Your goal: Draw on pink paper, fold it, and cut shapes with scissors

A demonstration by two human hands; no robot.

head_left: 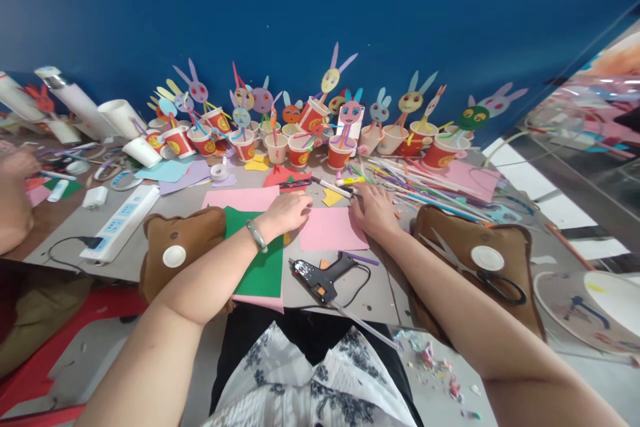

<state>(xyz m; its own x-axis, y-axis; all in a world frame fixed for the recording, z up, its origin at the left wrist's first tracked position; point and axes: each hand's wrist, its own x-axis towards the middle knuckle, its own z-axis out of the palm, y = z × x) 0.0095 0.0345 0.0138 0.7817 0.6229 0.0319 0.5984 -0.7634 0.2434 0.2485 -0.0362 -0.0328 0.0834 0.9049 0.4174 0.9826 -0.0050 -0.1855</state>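
Observation:
A small pink sheet of paper (333, 230) lies flat on the table between my two hands. My left hand (287, 213) rests at its left edge with slightly bent fingers, over a green sheet (260, 267). At the right edge, my right hand (374, 210) lies palm down, fingers stretched out. Its fingertips are beside a white pen (333, 187) and a yellow marker (350, 181); whether they touch the pen is unclear. A black hot glue gun (320, 277) lies in front of the pink sheet, a clear glue stick at its rear.
Paper cups with paper rabbit heads (340, 153) line the blue wall. Pipe cleaners (425, 180) spread at right. Scissors (475, 270) lie on a brown cushion (510, 247); another brown cushion (185, 233) sits left, near a power strip (123, 223). Another person's arm (15, 200) is far left.

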